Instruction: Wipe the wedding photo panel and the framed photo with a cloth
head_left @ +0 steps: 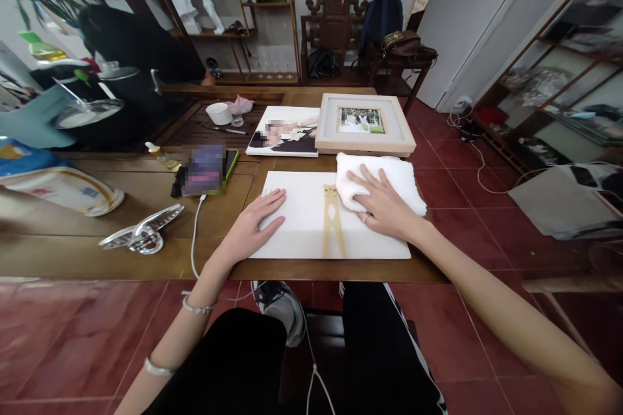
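Currently, my left hand lies flat on the picture-frame back; my right hand spreads, seemingly unclenched, over a towel.

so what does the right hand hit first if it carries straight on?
Probably the pale wooden frame, just beyond the white cloth under the right hand; the exact gap is hard to judge.

The left hand rests on the left side of a white board, the right hand on a white cloth at its far right corner; a picture frame lies beyond the cloth.
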### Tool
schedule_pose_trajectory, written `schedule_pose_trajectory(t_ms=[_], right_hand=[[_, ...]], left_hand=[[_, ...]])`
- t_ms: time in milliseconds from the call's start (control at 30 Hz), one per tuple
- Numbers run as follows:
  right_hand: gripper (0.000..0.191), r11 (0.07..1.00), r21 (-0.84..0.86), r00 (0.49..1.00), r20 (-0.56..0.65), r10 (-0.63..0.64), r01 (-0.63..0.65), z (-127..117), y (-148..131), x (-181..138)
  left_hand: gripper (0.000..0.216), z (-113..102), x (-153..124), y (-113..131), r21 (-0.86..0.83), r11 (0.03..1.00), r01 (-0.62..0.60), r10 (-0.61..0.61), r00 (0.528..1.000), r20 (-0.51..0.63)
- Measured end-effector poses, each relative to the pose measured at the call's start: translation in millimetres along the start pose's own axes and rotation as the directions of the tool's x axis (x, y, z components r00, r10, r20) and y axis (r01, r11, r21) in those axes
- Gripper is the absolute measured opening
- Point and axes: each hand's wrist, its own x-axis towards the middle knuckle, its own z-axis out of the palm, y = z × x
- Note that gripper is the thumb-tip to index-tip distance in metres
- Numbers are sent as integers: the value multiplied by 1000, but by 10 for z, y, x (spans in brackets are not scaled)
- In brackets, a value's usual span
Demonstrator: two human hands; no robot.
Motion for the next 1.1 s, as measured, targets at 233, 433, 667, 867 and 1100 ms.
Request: schedule_pose_trajectory(t_ms=[233, 433, 667, 867, 1100], right_hand=[[25, 995, 87, 993, 101, -62, 53, -182, -488, -498], [19, 973, 219, 986, 129, -102, 72, -378, -771, -937], [16, 982, 188, 999, 20, -33, 28, -163, -87, -287], [25, 992, 124, 999, -5, 37, -37, -62, 81, -44], [19, 979, 205, 991, 128, -35, 8, -406, -629, -789]], left_hand=[[49, 2, 5, -11, 5, 1000, -3, 3, 1000, 6], [50, 8, 5, -15, 3, 1000, 0, 0, 1000, 4], [49, -10, 7, 13, -6, 1000, 7, -7, 1000, 9], [49, -21, 10, 31, -7, 1000, 17, -16, 1000, 14], [49, -8, 9, 9, -7, 1000, 16, -16, 1000, 14]])
